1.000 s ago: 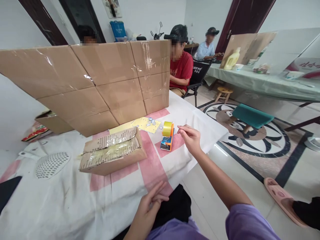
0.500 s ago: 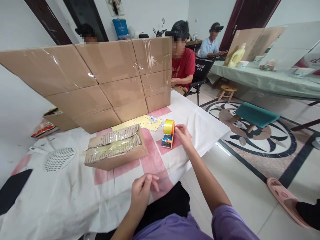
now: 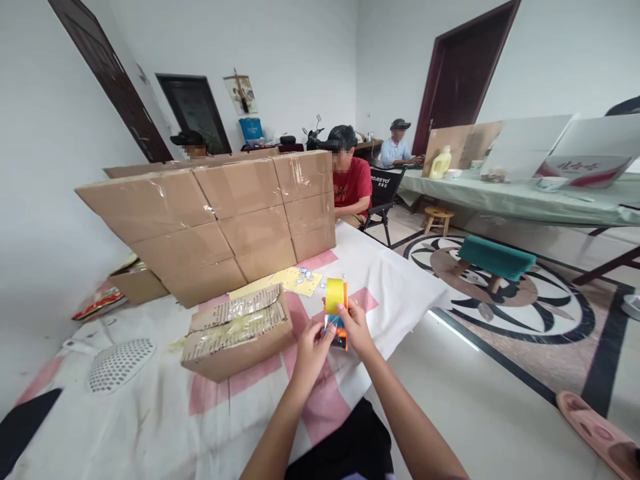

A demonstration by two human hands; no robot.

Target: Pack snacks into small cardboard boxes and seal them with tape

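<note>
An orange and blue tape dispenser with a roll of yellow packing tape (image 3: 335, 295) is just above the table's right part. My right hand (image 3: 356, 328) grips it from the right side, thumb near the roll. Close by on the left, my left hand (image 3: 314, 343) pinches at the dispenser's lower end, where clear tape shows; whether it holds the tape end or the dispenser edge is hard to make out. Left of both hands lies a closed cardboard box (image 3: 237, 350), its top flaps corrugated and partly covered with shiny tape.
A tall cardboard partition (image 3: 240, 220) stands along the table's far side. A yellow printed sheet (image 3: 295, 281) lies before it. Co-workers sit beyond, one in a red shirt (image 3: 356, 183). A teal stool (image 3: 495, 257) and pink slipper (image 3: 595, 427) are on the floor at right.
My left hand has moved up and right from the table's near edge to the dispenser. My right hand has closed further round the dispenser. The head view has tilted up.
</note>
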